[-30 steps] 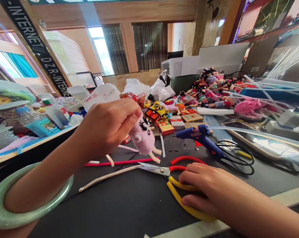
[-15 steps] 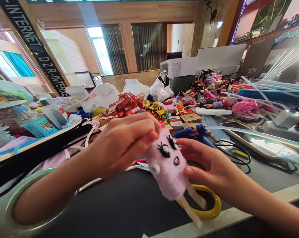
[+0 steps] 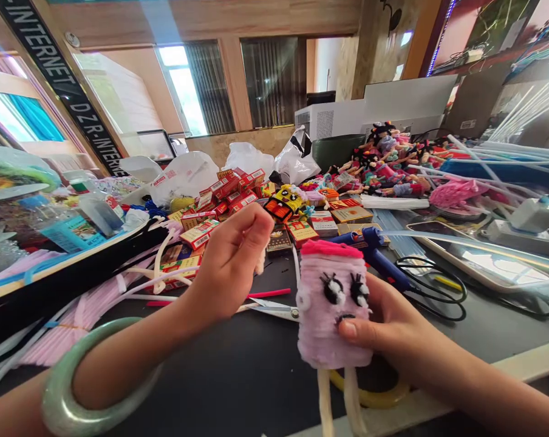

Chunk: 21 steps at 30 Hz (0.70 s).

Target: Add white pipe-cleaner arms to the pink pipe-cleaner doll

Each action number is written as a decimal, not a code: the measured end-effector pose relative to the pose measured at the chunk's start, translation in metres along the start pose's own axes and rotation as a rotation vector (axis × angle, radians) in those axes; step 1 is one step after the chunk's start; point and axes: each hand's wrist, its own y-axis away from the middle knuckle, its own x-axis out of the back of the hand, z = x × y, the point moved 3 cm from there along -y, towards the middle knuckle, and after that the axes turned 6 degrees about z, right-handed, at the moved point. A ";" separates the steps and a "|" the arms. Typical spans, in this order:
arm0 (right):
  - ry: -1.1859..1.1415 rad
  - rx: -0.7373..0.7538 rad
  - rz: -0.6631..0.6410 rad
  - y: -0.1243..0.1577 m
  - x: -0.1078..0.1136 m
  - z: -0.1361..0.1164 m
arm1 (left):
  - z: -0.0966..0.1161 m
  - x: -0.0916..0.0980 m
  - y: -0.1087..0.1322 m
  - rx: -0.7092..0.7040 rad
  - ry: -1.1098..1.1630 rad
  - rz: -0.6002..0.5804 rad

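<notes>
Our left hand (image 3: 231, 264), a jade bangle (image 3: 96, 379) on its wrist, is raised over the black tabletop (image 3: 238, 382) with its fingers bunched closed. A white strand (image 3: 260, 261) shows at the fingertips, but we cannot tell whether it is gripped. Our right hand (image 3: 388, 321) grips the pipe-cleaner doll (image 3: 331, 309) upright towards the near right, thumb pressed across its front. The doll has a fuzzy lilac body, a magenta top, black-lashed eyes and two cream legs hanging down. Steel scissors (image 3: 274, 311) lie left of it, a blue hot glue gun (image 3: 379, 258) lies beyond it, and a black banner (image 3: 51, 79) at far left reads "INTERNET".
</notes>
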 end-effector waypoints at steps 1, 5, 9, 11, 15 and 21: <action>-0.003 0.012 0.039 0.000 0.002 0.003 | -0.007 -0.003 0.002 0.086 0.091 0.011; 0.001 0.020 0.144 0.000 0.007 0.010 | -0.028 -0.019 0.016 0.404 0.420 0.043; 0.019 0.041 0.132 0.002 0.007 0.005 | -0.034 -0.028 0.026 0.515 0.526 0.063; 0.041 0.055 0.129 0.003 0.006 0.002 | -0.033 -0.029 0.029 0.503 0.553 0.073; 0.024 0.058 0.151 0.005 0.007 0.001 | -0.030 -0.030 0.031 0.484 0.581 0.060; 0.011 0.085 0.151 0.005 0.006 0.001 | -0.026 -0.028 0.035 0.449 0.489 0.064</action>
